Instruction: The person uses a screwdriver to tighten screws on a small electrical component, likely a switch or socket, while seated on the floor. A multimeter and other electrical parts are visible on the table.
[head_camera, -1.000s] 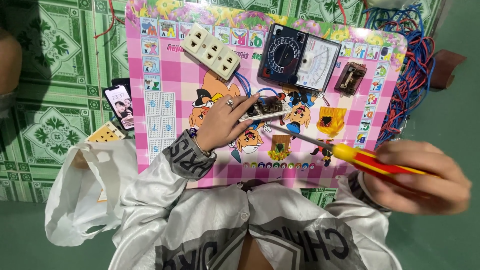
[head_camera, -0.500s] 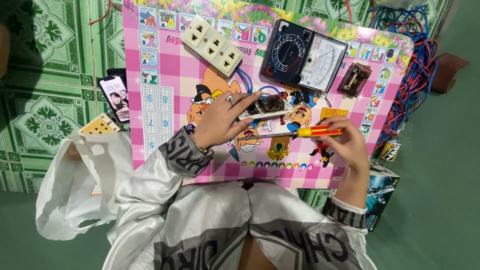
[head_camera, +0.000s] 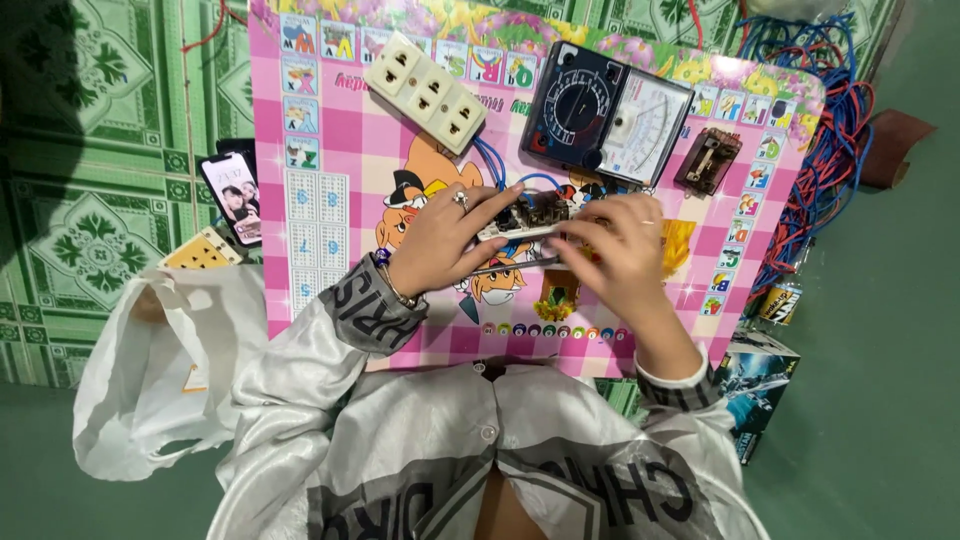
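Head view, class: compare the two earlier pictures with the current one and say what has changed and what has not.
The right hand swung in from the right edge to the small part at the board's middle and now touches it opposite the left hand. The yellow-and-red screwdriver it held is no longer visible. The left hand stayed on the part; the socket strip, meter, phone and pink board kept their places.

White socket strip (head_camera: 425, 90), analog multimeter (head_camera: 608, 112), phone (head_camera: 233, 197), plastic bag (head_camera: 150, 375).
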